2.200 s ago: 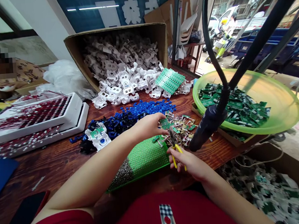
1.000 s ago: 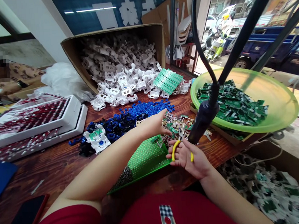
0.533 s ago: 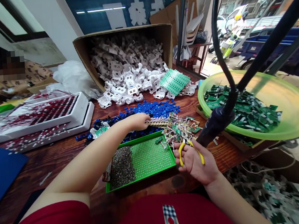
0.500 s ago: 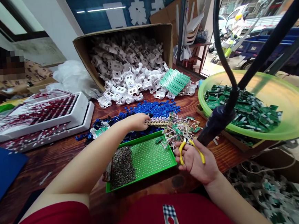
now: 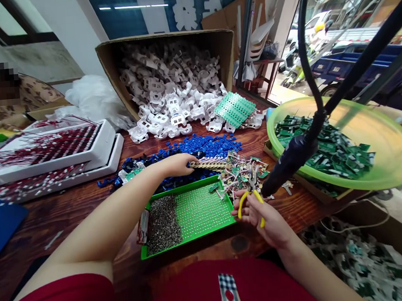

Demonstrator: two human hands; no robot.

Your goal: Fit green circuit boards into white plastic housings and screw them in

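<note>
My left hand (image 5: 183, 164) is closed on the near-left end of a tan, toothed strip (image 5: 209, 163), which reaches right to a heap of small boards with pinkish wires (image 5: 242, 172). In my right hand (image 5: 267, 217) is a pair of pliers with yellow handles (image 5: 240, 205), held loosely between thumb and fingers. Their metal jaws point away from me, at the near side of that heap. Between my arms lies a green tray (image 5: 191, 246), with many small metal screws (image 5: 162, 225) in its left part and a perforated plate on the right.
Blue rings (image 5: 209, 145) lie behind my left hand, before a cardboard box (image 5: 228, 55) of white plastic parts (image 5: 169, 106). A black flexible arm (image 5: 288, 162) stands close to my right hand. The yellow-green basin (image 5: 396, 153) holds green boards. White foam trays (image 5: 93, 149) sit left.
My right hand has turned and closed more around the pliers, whose jaws have moved forward and up. My left hand has shifted slightly left along with the strip's end.
</note>
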